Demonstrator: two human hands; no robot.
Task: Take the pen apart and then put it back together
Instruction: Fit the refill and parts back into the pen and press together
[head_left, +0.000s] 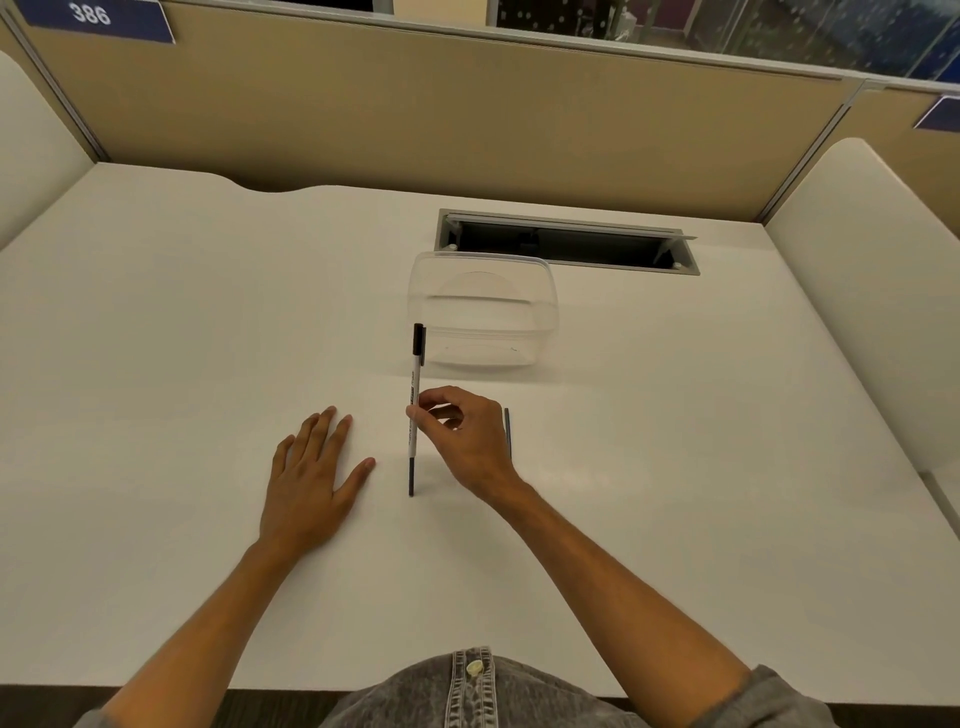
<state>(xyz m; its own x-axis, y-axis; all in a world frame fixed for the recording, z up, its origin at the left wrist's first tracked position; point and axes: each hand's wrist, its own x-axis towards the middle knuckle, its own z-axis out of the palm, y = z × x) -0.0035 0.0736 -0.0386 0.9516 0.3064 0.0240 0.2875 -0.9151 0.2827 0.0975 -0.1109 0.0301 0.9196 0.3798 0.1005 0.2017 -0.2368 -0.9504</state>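
Clear plastic tub (483, 312) sits mid-bench with nothing visible inside, just behind the pen (414, 410) and in front of the open cable hatch (569, 241) in the white bench (182, 322). Right hand (462, 436) grip pinches the pen at mid-barrel, upright, dark tip down on the bench, black cap on top; left hand (311, 483) lies flat, fingers spread, apart from the pen; a thin grey rod (507, 431) lies just behind the right hand. Barrel print too small to read; blue tag (93, 18) on the partition reads 386
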